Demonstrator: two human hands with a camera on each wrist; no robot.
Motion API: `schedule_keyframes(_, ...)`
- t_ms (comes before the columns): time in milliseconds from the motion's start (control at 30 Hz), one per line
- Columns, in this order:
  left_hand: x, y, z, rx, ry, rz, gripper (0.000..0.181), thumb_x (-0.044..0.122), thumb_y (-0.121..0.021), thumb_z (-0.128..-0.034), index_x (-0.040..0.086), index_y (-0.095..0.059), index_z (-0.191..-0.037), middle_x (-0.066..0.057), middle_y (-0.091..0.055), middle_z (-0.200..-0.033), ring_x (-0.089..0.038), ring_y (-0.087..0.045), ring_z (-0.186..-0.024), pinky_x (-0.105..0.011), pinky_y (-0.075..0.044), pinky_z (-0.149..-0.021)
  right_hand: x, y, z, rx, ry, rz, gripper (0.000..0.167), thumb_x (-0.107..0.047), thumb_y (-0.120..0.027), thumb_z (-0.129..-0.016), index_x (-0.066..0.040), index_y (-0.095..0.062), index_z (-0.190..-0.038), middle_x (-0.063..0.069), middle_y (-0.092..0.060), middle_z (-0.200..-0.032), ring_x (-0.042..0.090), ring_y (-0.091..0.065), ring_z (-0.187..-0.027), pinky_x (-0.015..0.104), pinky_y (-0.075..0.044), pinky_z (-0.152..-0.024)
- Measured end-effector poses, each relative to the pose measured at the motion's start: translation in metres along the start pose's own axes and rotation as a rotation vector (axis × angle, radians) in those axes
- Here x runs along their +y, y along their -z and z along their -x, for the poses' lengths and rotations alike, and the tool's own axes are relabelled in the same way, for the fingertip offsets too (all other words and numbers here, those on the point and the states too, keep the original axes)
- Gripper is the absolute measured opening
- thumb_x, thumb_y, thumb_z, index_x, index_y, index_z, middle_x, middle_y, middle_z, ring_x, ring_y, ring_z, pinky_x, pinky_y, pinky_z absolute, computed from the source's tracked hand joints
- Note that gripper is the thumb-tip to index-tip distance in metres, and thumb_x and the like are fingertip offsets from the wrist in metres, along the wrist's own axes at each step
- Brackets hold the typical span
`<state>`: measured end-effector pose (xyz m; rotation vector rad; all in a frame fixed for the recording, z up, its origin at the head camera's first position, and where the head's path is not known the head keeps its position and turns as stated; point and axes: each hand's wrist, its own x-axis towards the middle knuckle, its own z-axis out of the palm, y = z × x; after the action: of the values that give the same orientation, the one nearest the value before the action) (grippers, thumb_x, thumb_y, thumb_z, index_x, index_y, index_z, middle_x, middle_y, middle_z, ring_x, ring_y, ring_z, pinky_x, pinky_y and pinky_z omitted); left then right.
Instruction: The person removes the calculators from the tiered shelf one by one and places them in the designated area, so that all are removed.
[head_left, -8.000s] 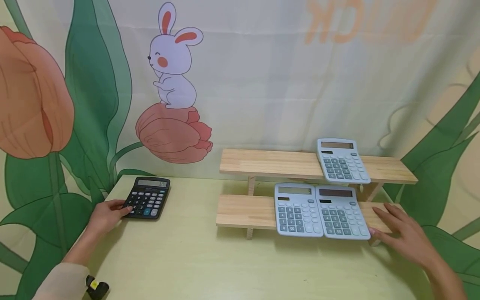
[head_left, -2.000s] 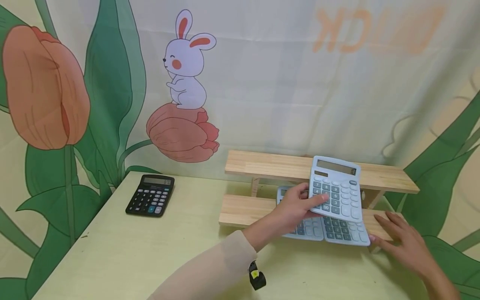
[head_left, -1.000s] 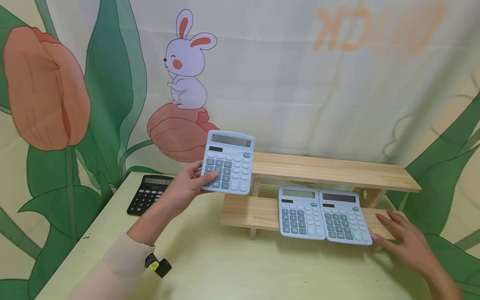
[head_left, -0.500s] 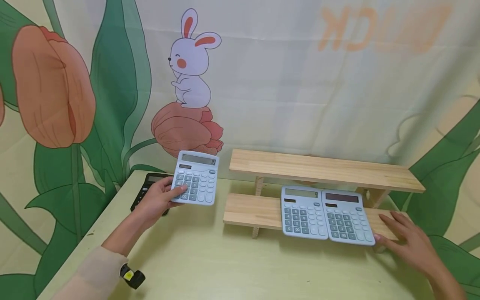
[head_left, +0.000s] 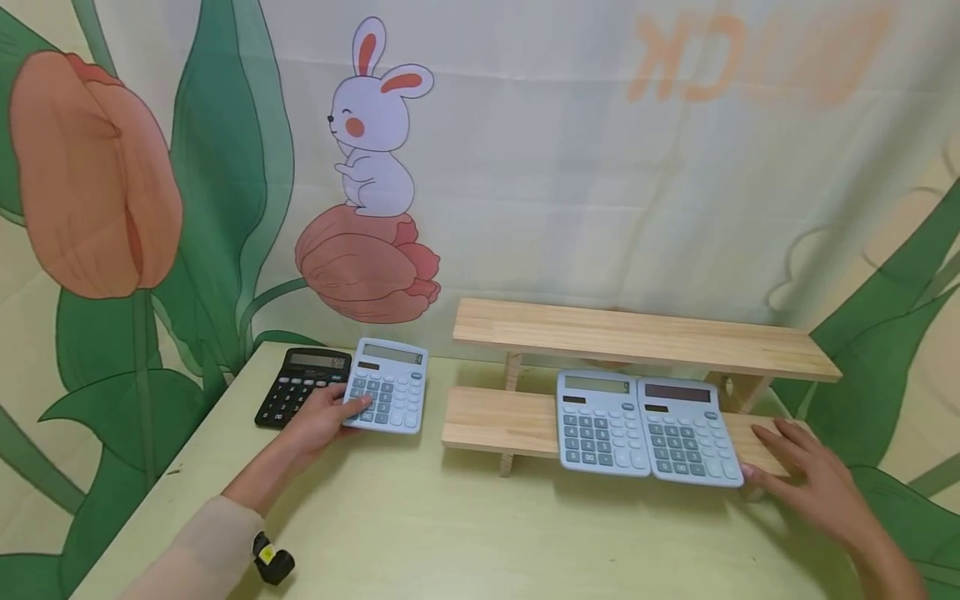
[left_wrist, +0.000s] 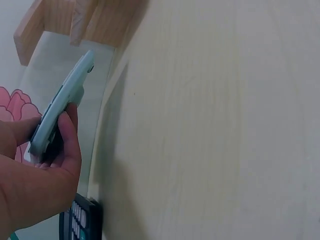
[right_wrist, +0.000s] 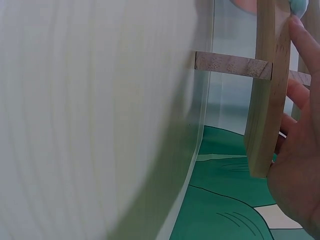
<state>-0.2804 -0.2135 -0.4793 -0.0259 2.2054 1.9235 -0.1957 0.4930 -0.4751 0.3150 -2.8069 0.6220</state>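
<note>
My left hand pinches a light blue calculator by its lower left side, thumb on the keys. In the left wrist view this calculator is tilted above the tabletop, with fingers under it. Just left of it lies a black calculator, partly covered by the hand. Two more light blue calculators lean side by side on the lower shelf. My right hand rests on that shelf's right end with spread fingers, a fingertip at the right calculator's lower corner.
A two-tier wooden stand is at the right; its upper shelf bears nothing. The pale table extends in front. Behind hangs a cloth printed with a rabbit and tulips.
The light blue calculator was on the upper shelf; my left hand, earlier at the black calculator, took it and carried it left, then lowered it beside the black one. The right hand has barely moved.
</note>
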Motion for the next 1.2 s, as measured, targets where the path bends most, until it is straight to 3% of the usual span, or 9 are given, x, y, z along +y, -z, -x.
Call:
schedule_keyframes(400, -0.006, -0.007, -0.012, 0.005, 0.055, -0.015, 0.053, 0.018, -0.055, -0.1124, -0.010, -0.039, -0.154, -0.021, -0.065, -0.133, -0.016, -0.069, -0.104, -0.036, -0.061, -0.096, 0.002, -0.002, -0.001, 0.013, 0.008, -0.003, 0.074, -0.034, -0.076, -0.097, -0.002, -0.048, -0.157, 0.038, -0.030, -0.163, 0.065, -0.022, -0.149, 0.085, -0.023, -0.103)
schedule_keyframes(633, -0.011, -0.004, -0.015, -0.001, 0.046, -0.017, 0.054, 0.018, -0.054, -0.1127, -0.012, -0.038, -0.154, -0.024, -0.063, -0.135, -0.018, -0.068, -0.106, -0.040, -0.060, -0.097, 0.002, -0.002, 0.000, 0.018, 0.011, -0.011, 0.075, -0.035, -0.076, -0.097, -0.003, -0.047, -0.158, 0.038, -0.029, -0.163, 0.066, -0.020, -0.149, 0.087, -0.019, -0.104)
schedule_keyframes(933, -0.014, -0.001, -0.015, -0.001, 0.076, -0.042, 0.052, 0.019, -0.055, -0.1125, -0.008, -0.040, -0.154, -0.021, -0.064, -0.137, -0.018, -0.068, -0.107, -0.036, -0.059, -0.099, 0.003, -0.001, -0.001, 0.012, 0.012, -0.011, 0.075, -0.036, -0.076, -0.097, -0.003, -0.047, -0.158, 0.038, -0.029, -0.164, 0.064, -0.019, -0.150, 0.086, -0.019, -0.104)
schedule_keyframes(1200, -0.010, 0.002, -0.014, 0.002, 0.082, -0.148, 0.055, 0.019, -0.057, -0.1119, -0.012, -0.039, -0.154, -0.022, -0.065, -0.132, -0.021, -0.069, -0.106, -0.038, -0.060, -0.097, 0.003, -0.001, -0.001, 0.011, 0.010, 0.002, 0.075, -0.036, -0.077, -0.096, -0.003, -0.048, -0.157, 0.037, -0.030, -0.163, 0.062, -0.020, -0.151, 0.086, -0.021, -0.104)
